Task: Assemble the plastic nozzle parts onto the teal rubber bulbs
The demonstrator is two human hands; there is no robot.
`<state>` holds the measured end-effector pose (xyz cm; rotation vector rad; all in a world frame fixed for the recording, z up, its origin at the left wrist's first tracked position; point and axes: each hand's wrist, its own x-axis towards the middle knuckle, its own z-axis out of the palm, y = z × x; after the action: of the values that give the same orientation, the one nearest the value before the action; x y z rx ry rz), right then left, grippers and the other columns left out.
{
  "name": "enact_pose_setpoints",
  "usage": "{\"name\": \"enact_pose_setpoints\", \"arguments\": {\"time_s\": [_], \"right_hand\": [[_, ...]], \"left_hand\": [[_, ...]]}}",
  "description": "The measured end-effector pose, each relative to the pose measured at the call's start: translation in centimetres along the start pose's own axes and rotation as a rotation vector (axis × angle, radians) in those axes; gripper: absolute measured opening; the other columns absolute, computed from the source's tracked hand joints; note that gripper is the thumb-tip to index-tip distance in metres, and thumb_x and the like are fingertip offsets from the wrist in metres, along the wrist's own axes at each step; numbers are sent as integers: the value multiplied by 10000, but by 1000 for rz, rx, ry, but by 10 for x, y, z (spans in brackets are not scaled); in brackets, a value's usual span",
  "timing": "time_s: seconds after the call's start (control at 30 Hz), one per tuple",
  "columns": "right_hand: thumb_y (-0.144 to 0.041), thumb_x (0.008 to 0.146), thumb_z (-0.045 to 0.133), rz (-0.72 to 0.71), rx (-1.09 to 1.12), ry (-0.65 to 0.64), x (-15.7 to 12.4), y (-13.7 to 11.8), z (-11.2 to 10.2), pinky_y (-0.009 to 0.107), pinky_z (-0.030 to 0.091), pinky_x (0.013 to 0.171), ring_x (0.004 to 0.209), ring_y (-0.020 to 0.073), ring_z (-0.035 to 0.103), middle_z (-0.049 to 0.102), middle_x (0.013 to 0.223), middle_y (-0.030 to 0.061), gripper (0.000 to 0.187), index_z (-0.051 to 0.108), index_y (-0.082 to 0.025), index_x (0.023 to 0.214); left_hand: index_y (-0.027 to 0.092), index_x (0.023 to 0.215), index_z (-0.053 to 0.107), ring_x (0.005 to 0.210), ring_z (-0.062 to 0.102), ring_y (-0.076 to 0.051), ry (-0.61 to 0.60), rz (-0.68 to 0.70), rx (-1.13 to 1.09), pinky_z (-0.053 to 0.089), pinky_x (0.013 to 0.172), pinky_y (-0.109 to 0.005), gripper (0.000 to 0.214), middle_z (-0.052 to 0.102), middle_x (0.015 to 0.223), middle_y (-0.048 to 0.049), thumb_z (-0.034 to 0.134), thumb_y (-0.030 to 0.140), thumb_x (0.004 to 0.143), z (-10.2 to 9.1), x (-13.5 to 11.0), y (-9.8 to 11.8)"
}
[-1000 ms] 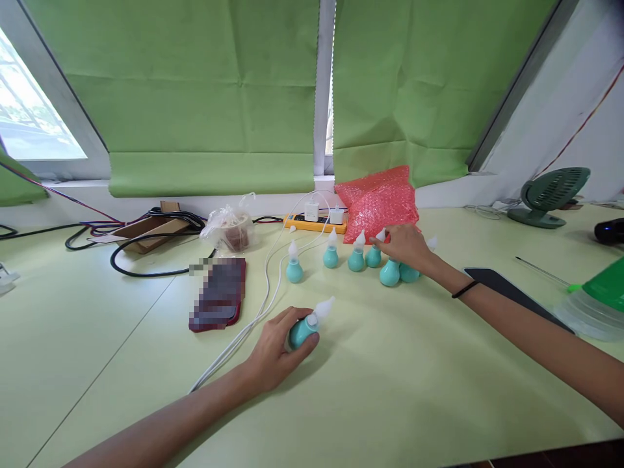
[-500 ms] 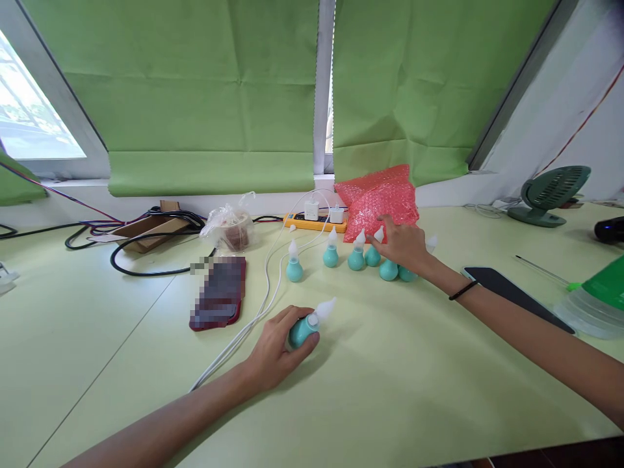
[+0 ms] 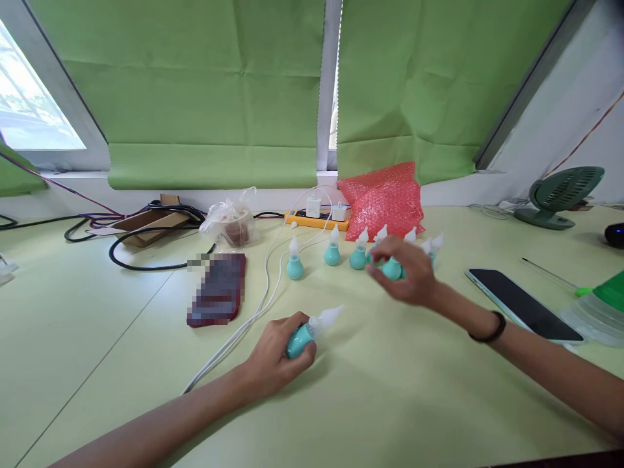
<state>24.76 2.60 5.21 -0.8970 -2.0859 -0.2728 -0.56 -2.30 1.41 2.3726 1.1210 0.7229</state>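
Note:
My left hand [image 3: 273, 354] is closed round a teal rubber bulb with a whitish nozzle [image 3: 307, 331], lying tilted on the pale green table [image 3: 390, 390]. My right hand [image 3: 404, 270] hovers, slightly blurred, in front of a row of several like teal bulbs; its fingers curl round one teal bulb [image 3: 391, 268]. Other bulbs stand upright to the left, one [image 3: 294, 260] alone, another [image 3: 332, 248] and a third [image 3: 359, 252] closer to the hand. A red bubble-wrap bag [image 3: 385, 198] lies behind the row.
A dark red pouch [image 3: 218, 289] and white cables [image 3: 263, 305] lie left of centre. A phone [image 3: 524, 304] lies at the right, near a green-lidded container [image 3: 602, 309]. A power strip [image 3: 316, 220], plastic bag [image 3: 229, 224], black cables and a small fan [image 3: 560, 195] line the back.
My right hand has drawn back from the bulbs by the red bag toward me and now has a teal bulb in its fingers. The left hand stays on its bulb.

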Motion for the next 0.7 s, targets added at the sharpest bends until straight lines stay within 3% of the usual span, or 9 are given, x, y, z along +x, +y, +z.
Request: {"name": "enact_pose_setpoints", "arguments": {"time_s": [0.1, 0.17, 0.3, 0.5, 0.6, 0.7], "right_hand": [[-347, 805, 458, 142, 423, -348, -12, -43, 15, 226, 407, 543, 573, 104, 469, 528, 682, 8, 249, 446, -168, 977], [-382, 828, 410, 221, 551, -459, -19, -59, 28, 214, 375, 523, 553, 91, 434, 492, 639, -5, 235, 484, -162, 859], [-425, 864, 300, 390, 773, -415, -28, -62, 54, 213, 274, 456, 457, 66, 306, 346, 496, -40, 418, 376, -163, 549], [-533, 821, 324, 809, 1103, -452, -35, -60, 68, 216, 173, 406, 424, 54, 224, 281, 461, -55, 488, 365, -157, 513], [-533, 810, 351, 910, 1250, -491, -30, -58, 70, 217, 122, 384, 374, 43, 193, 269, 404, -68, 498, 353, -159, 481], [-529, 806, 339, 1015, 1380, -487, -23, -50, 72, 219, 113, 367, 328, 45, 151, 186, 342, -90, 490, 285, -183, 463]], "left_hand": [[164, 698, 521, 447, 383, -93, -52, -33, -54, 298, 454, -201, 192, 434, 510, 51, 431, 314, 776, 2, 0, 2], [165, 785, 554, 485, 421, -97, -78, -37, -71, 323, 487, -201, 221, 492, 558, 39, 430, 348, 800, 4, 1, 3], [174, 824, 569, 517, 437, -103, -76, -43, -80, 335, 511, -204, 224, 526, 593, 26, 417, 339, 825, 7, 3, 1], [158, 753, 567, 540, 445, -109, -78, -8, -96, 356, 534, -209, 244, 531, 609, 10, 397, 309, 842, 4, 7, 0], [156, 747, 577, 520, 434, -108, -65, -2, -90, 352, 518, -212, 261, 526, 586, 6, 385, 301, 848, 3, 7, -1], [154, 847, 598, 564, 486, -128, -74, 92, -96, 376, 547, -223, 220, 570, 628, -24, 422, 284, 823, 4, 6, -3]]}}
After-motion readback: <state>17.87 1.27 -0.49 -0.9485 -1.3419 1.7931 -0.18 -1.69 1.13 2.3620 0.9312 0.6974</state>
